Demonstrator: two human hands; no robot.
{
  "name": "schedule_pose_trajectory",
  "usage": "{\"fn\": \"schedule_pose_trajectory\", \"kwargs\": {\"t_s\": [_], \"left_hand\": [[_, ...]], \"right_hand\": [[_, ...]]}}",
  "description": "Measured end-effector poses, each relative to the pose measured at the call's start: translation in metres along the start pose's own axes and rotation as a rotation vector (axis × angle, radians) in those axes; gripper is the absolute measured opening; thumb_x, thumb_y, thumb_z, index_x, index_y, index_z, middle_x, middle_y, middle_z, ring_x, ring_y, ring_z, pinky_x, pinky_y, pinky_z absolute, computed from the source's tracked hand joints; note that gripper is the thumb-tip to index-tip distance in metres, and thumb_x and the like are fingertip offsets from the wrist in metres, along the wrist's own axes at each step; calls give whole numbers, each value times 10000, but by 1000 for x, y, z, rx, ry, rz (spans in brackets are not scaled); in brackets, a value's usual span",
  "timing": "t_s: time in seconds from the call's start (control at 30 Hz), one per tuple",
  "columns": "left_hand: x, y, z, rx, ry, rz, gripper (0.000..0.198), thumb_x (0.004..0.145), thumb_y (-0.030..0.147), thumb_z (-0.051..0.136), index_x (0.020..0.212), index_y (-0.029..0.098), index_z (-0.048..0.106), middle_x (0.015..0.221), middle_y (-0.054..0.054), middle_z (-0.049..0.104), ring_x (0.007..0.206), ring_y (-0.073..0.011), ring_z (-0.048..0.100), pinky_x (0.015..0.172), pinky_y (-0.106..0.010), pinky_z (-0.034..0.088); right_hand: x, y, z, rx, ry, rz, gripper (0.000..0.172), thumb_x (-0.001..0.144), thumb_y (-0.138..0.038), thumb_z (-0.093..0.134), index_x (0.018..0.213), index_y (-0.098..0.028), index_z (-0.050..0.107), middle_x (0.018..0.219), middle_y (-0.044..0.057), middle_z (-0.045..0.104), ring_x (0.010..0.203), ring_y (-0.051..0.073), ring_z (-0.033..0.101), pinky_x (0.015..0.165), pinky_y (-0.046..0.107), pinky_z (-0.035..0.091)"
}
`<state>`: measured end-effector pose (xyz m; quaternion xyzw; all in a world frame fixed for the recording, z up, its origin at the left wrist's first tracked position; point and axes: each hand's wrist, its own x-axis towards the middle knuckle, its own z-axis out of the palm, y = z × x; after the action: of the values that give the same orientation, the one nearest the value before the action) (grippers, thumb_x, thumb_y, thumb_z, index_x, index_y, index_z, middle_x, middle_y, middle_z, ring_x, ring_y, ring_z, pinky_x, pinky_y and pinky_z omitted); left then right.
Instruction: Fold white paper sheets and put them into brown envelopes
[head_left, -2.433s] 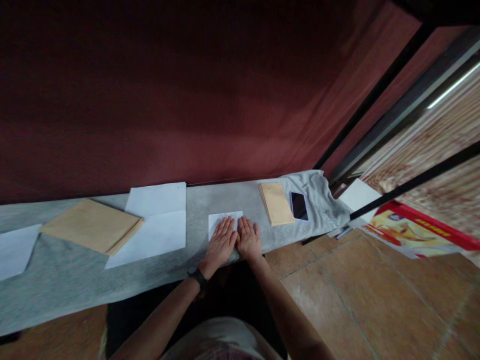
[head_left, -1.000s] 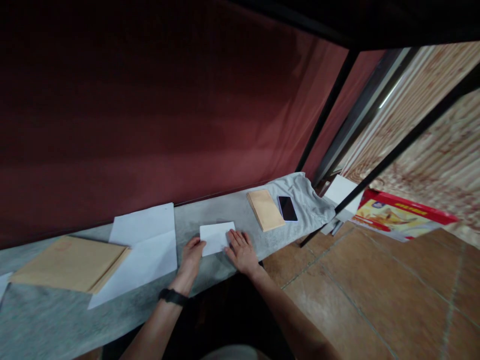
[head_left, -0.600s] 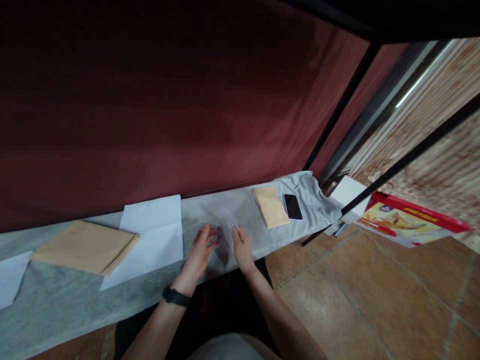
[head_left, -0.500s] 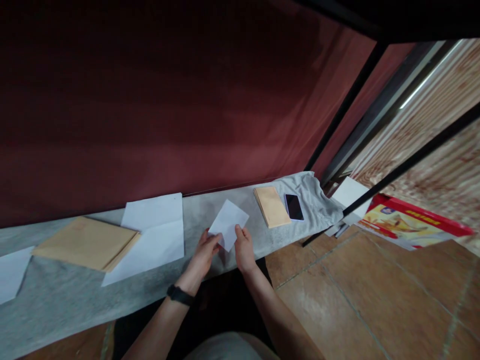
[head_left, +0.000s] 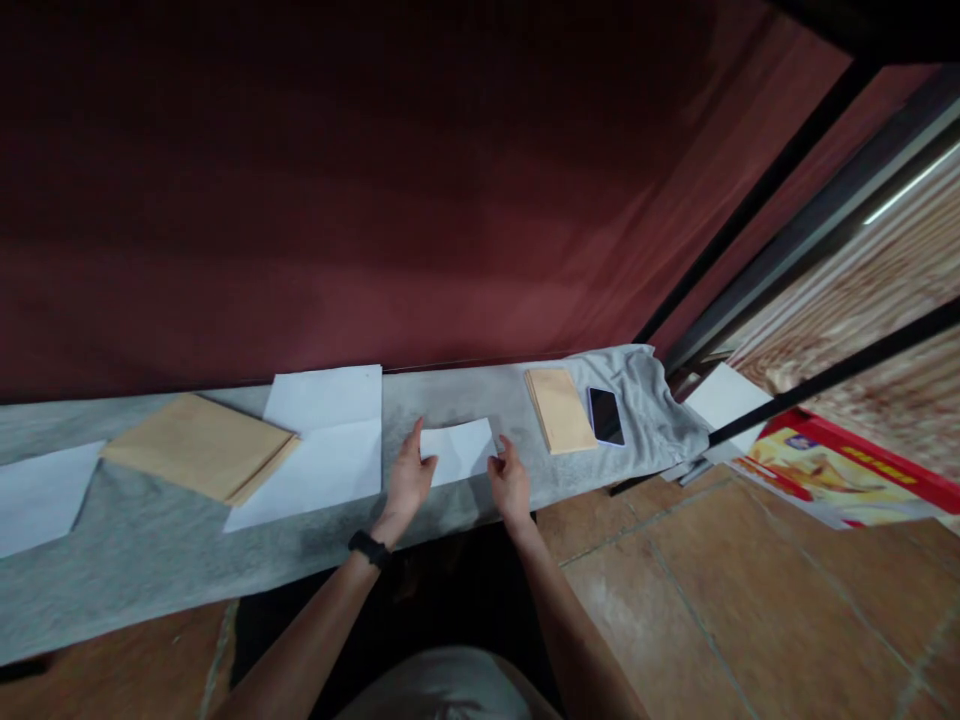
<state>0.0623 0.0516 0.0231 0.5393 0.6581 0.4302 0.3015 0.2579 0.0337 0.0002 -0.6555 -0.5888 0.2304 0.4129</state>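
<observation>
A small sheet of white paper, seemingly folded, [head_left: 459,452] lies level between my two hands, low over or on the grey cloth. My left hand [head_left: 409,480] grips its left edge, thumb at the near side and forefinger towards the far corner. At the right edge, my right hand [head_left: 511,485] holds it with thumb and forefinger. Left of them a large white sheet [head_left: 341,455] with a crease lies partly under a stack of big brown envelopes [head_left: 199,445]. Smaller tan envelopes [head_left: 562,410] lie stacked to the right.
A phone [head_left: 606,416] rests beside the small envelopes. The narrow bench has a grey cloth [head_left: 150,570], rumpled at its right end. Another white sheet [head_left: 45,495] lies far left. A red and yellow box [head_left: 847,465] and black metal bars [head_left: 832,385] stand at right.
The small white paper has turned from a slant to lie nearly straight across and lower. My hands have moved to its two short edges. My view has shifted slightly.
</observation>
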Motion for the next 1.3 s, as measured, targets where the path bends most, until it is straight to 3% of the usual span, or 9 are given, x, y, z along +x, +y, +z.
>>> {"fn": "schedule_pose_trajectory", "kwargs": {"t_s": [0.17, 0.3, 0.5, 0.63, 0.8, 1.13, 1.3], "left_hand": [[-7, -5, 2, 286, -9, 159, 627, 834, 93, 523, 1458, 144, 490, 1424, -165, 545, 1303, -311, 548, 1120, -460, 440], [-19, -4, 8, 503, -22, 297, 494, 918, 149, 453, 1398, 143, 568, 1545, -169, 450, 1425, -339, 424, 1173, -506, 358], [-44, -7, 36, 667, -269, 522, 578, 958, 178, 357, 1529, 97, 403, 1600, -168, 386, 1518, -272, 286, 1244, -498, 223], [-48, -13, 40, 706, -258, 520, 608, 969, 182, 321, 1569, 87, 315, 1614, -174, 353, 1533, -268, 244, 1244, -496, 222], [-42, -15, 30, 693, -202, 446, 625, 985, 298, 358, 1559, 53, 326, 1623, -185, 319, 1537, -275, 231, 1252, -476, 205], [-41, -22, 11, 734, -150, 380, 650, 972, 377, 430, 1523, 34, 392, 1613, -204, 330, 1534, -300, 235, 1253, -475, 175], [-42, -18, 12, 775, -157, 391, 648, 976, 389, 423, 1516, 32, 403, 1609, -214, 332, 1532, -318, 233, 1247, -498, 179]], "right_hand": [[-6, 1, 3, -337, -48, -125, 494, 956, -216, 440, 1438, -130, 510, 1081, 151, 691, 1009, 283, 634, 934, 420, 475], [-8, -2, 2, -455, -29, -180, 469, 986, -238, 434, 1438, -148, 520, 1257, 177, 636, 1139, 298, 583, 985, 448, 431], [-15, -14, 13, -433, -247, -404, 477, 1074, -347, 321, 1488, -174, 480, 1512, 118, 519, 1416, 241, 434, 1197, 462, 255], [-17, -12, 15, -511, -266, -393, 518, 1080, -385, 309, 1526, -152, 430, 1553, 131, 461, 1464, 249, 387, 1228, 479, 198], [-14, -1, 10, -573, -239, -387, 557, 1072, -399, 337, 1556, -126, 367, 1593, 144, 384, 1478, 279, 360, 1231, 504, 177], [-15, 10, 9, -581, -205, -414, 567, 1075, -398, 315, 1560, -107, 354, 1582, 173, 397, 1462, 289, 379, 1221, 526, 175], [-11, 0, 13, -551, -189, -394, 557, 1077, -386, 298, 1528, -77, 409, 1550, 186, 446, 1466, 317, 367, 1213, 562, 179]]}}
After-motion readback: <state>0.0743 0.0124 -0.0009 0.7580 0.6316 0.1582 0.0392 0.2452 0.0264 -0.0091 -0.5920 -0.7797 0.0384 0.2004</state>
